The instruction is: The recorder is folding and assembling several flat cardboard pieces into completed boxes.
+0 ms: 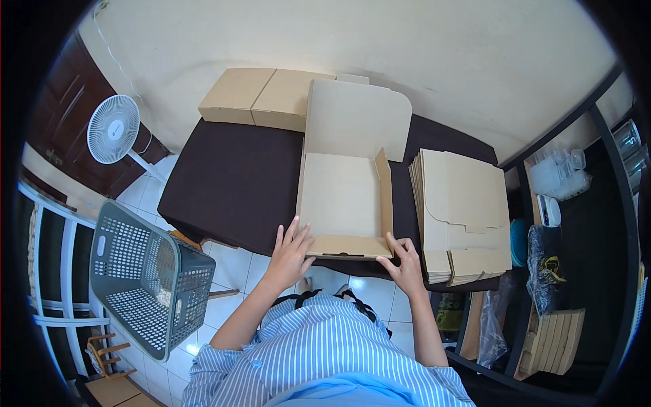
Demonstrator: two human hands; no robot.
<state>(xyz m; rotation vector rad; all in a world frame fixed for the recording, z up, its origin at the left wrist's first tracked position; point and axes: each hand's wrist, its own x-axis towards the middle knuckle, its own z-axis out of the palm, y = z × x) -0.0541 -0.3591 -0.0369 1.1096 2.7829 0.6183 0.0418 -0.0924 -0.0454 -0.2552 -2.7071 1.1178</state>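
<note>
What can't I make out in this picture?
In the head view:
Open box: near-left corner covered by the left hand.
Second closed box: right end behind the raised lid.
Flattened boxes: edges too fine to count.
Shelf: right side cut off by the dark rim.

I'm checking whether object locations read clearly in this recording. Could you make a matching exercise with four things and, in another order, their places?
Things
1. Open tan cardboard box
2. Stack of flat tan cardboard pieces
3. Pair of closed tan cardboard boxes
4. Grey perforated plastic basket

Places
A. On the right part of the dark-covered table
B. Off the table, to its left
C. With the left hand and right hand at its near corners
D. At the table's far side, by the pale wall

Pairs: 1-C, 2-A, 3-D, 4-B
</note>
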